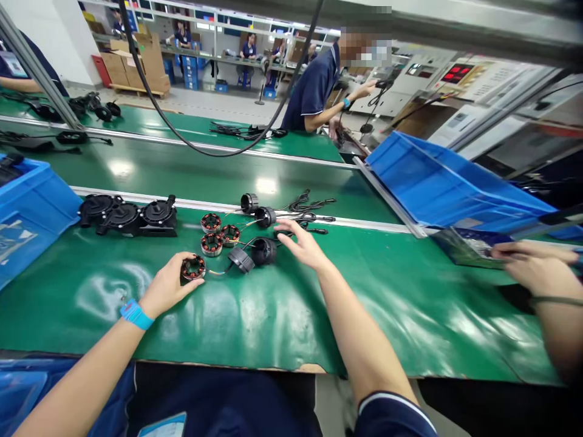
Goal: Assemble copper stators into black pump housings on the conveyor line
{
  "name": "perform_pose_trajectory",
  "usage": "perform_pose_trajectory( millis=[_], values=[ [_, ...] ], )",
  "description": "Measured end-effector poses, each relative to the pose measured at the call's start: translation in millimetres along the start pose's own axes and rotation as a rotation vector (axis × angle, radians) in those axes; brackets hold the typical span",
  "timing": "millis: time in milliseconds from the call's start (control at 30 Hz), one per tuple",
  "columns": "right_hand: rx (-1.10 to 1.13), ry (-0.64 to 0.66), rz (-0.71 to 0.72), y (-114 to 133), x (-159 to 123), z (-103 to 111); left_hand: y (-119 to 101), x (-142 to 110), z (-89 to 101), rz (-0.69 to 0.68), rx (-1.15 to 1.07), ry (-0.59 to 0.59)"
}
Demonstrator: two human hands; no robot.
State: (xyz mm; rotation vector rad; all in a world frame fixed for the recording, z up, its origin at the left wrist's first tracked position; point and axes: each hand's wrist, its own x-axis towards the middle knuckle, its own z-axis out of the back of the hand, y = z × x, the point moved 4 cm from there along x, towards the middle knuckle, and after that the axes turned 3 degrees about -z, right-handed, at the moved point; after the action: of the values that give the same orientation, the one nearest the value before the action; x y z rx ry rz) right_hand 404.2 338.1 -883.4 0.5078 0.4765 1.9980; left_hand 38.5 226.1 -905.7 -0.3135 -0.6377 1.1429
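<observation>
My left hand (169, 284) is closed round a motor stator (194, 267) with copper windings, its thumb and fingers on either side of the ring. Wires run from this stator to a black round cap (241, 260) lying to its right. Above the cap, my right hand (300, 243) hovers with fingers apart, holding nothing, close to a second black cap (265, 250) and a black cable. Several more stators (211, 244) lie grouped just beyond my left hand. Their wires lead to other black caps (265, 216) and coiled black cables (303, 203).
Black pump housings (121, 216) stand at the back left beside a blue bin (34, 212). Another blue bin (455, 182) is tilted at the right. A co-worker's hands (537, 264) reach to a small box (469, 247) there. A black cable (200, 149) hangs overhead.
</observation>
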Motion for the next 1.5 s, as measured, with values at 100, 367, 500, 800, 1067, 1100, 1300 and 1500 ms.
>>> perform_pose_trajectory(
  millis=[100, 367, 500, 800, 1067, 1100, 1300, 1500],
  values=[
    [-0.214, 0.013, -0.087, -16.1, 21.9, -0.6, 5.6, -1.7, -2.5, 0.086, -0.046, 0.007],
    [-0.393, -0.202, -0.138, 0.1, 11.3, 33.8, 1.7, -1.9, 3.2, 0.162, 0.021, -0.097],
    [-0.519, -0.434, 0.071, 23.6, -64.4, 53.8, -8.3, -1.2, 25.1, 0.047, 0.312, -0.307],
    [-0.555, -0.347, 0.037, -8.5, -185.4, 70.4, -64.4, 7.4, 36.4, -0.254, 0.179, -0.176],
    [-0.023, 0.12, -0.229, -31.6, -212.1, 36.9, -36.9, -0.8, -17.1, 0.054, -0.127, 0.177],
    [-0.013, 0.143, -0.251, -31.1, -213.7, 32.4, -34.7, -2.3, -18.0, 0.067, -0.134, 0.19],
    [0.119, 0.141, -0.202, -12.7, -193.8, 42.3, -31.0, 22.1, 40.8, -0.061, -0.042, 0.052],
    [0.206, 0.097, -0.041, 41.7, -100.7, 30.4, 21.6, 98.7, 102.0, 0.064, 0.481, -0.121]
  ],
)
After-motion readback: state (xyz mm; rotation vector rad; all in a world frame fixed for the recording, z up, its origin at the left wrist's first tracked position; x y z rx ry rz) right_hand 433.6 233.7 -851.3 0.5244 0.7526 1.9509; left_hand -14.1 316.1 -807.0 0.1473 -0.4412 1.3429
